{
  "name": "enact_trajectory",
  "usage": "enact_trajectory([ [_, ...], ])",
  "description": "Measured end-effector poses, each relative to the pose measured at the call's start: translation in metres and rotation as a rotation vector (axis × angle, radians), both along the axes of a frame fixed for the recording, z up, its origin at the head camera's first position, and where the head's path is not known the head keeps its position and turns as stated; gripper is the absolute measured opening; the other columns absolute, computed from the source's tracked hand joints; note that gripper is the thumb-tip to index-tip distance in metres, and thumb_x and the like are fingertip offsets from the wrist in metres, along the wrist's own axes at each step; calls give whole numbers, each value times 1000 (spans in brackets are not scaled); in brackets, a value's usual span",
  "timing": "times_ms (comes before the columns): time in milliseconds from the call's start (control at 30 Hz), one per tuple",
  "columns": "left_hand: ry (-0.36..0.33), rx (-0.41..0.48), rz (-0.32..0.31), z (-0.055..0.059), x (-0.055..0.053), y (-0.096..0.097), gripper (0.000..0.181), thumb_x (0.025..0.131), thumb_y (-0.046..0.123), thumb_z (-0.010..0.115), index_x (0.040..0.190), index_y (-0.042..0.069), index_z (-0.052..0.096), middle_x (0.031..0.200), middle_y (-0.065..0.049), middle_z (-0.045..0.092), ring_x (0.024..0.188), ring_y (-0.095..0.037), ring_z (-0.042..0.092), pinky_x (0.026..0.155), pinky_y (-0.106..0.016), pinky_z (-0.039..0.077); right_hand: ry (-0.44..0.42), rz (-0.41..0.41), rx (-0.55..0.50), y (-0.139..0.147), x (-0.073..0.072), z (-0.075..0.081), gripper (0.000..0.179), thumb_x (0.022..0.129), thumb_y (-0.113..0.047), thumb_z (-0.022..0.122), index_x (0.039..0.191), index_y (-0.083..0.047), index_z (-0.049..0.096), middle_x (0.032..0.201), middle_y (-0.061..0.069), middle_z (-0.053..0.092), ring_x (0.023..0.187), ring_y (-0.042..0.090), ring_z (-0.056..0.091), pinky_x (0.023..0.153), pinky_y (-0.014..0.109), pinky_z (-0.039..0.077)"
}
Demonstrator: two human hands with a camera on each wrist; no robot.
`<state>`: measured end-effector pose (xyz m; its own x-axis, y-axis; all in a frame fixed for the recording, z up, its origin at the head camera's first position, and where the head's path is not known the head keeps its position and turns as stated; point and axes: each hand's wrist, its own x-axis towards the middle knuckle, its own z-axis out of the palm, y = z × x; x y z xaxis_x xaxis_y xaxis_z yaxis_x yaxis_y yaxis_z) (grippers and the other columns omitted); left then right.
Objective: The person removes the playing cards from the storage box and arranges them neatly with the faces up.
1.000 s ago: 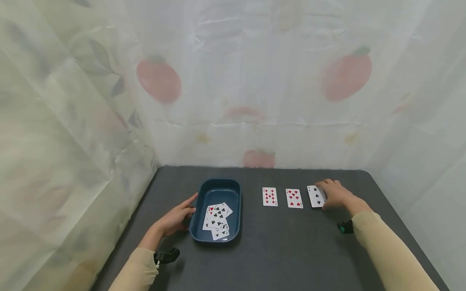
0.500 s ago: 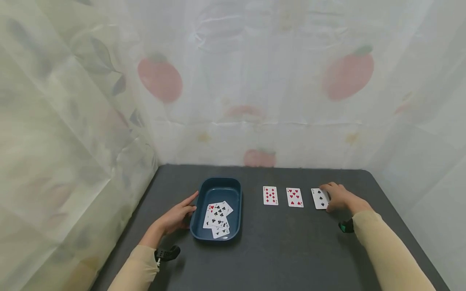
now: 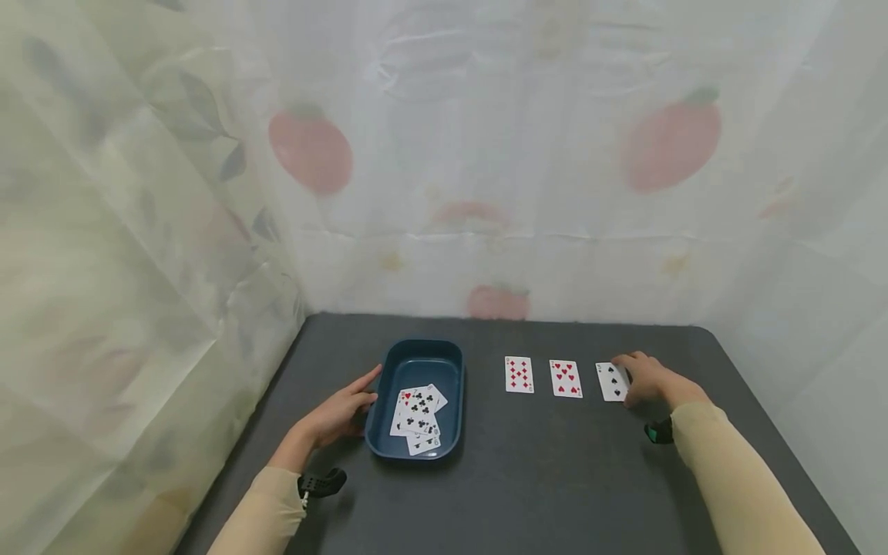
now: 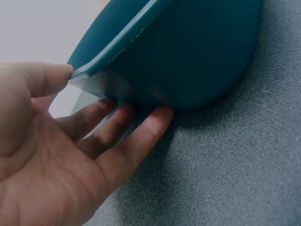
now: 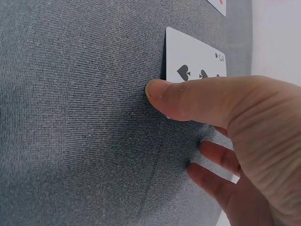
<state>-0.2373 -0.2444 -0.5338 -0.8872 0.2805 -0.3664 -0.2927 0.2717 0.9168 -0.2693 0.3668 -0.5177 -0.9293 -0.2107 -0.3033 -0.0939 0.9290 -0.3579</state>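
Observation:
My right hand [image 3: 650, 380] holds the three of spades [image 3: 610, 382] at its right side, low over the dark tabletop. In the right wrist view the thumb [image 5: 188, 99] lies across the card's edge, while the index finger is mostly hidden behind it. On the left, my left hand [image 3: 340, 412] rests against the outer side of a dark blue tray [image 3: 454, 432]. Its thumb tip touches the rim and straight, spread fingers [image 4: 136, 139] meet the lower wall. Several overlapping playing cards [image 3: 418, 412] lie face up inside the tray.
To the right of the tray lie a diamonds card [image 3: 519, 375] and a hearts card [image 3: 566, 378], face up in a row with the spades card. Behind the table [image 3: 527, 478] hangs a pale curtain [image 3: 541, 154] with a fruit print, also along both sides.
The three of spades has shifted a little to the right and turned straighter in line with the row, along with my right hand. My left hand stays at the tray.

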Motion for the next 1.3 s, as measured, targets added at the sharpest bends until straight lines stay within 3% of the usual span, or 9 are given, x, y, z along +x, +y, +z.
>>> enact_trajectory([
  [133, 1, 8, -6, -1, 0, 0, 60, 109, 20, 49, 161, 42, 28, 151, -20, 45, 122, -32, 56, 84, -60, 55, -9, -7, 9, 1, -1, -1, 81, 75, -7, 87, 146, 1, 49, 143, 38, 37, 120, 52, 41, 89, 65, 42],
  [367, -7, 16, -18, 0, -1, -3, 62, 109, 20, 48, 163, 41, 25, 133, -21, 55, 120, -31, 56, 86, -59, 54, -31, -27, 10, -2, 0, 3, 84, 72, -9, 88, 146, 1, 49, 141, 36, 40, 118, 50, 44, 91, 67, 43],
  [633, -5, 20, -12, -1, 0, -3, 61, 109, 20, 49, 161, 43, 27, 151, -21, 45, 126, -33, 55, 88, -62, 53, -29, -26, 22, -5, 1, 6, 83, 73, -9, 88, 146, 1, 49, 141, 36, 39, 117, 50, 43, 91, 67, 43],
  [1100, 11, 12, -33, 4, 4, -3, 63, 109, 22, 50, 164, 36, 23, 143, -23, 51, 122, -33, 57, 89, -64, 52, -74, -38, 27, -9, 2, 12, 81, 74, -10, 87, 146, -1, 50, 142, 37, 35, 122, 54, 38, 95, 73, 39],
  [1300, 9, 6, -37, 3, 3, -3, 62, 110, 20, 47, 164, 38, 23, 149, -24, 46, 123, -33, 56, 89, -64, 52, -94, -51, 29, -8, 1, 11, 82, 74, -11, 88, 147, -2, 50, 141, 38, 34, 123, 55, 37, 95, 74, 38],
])
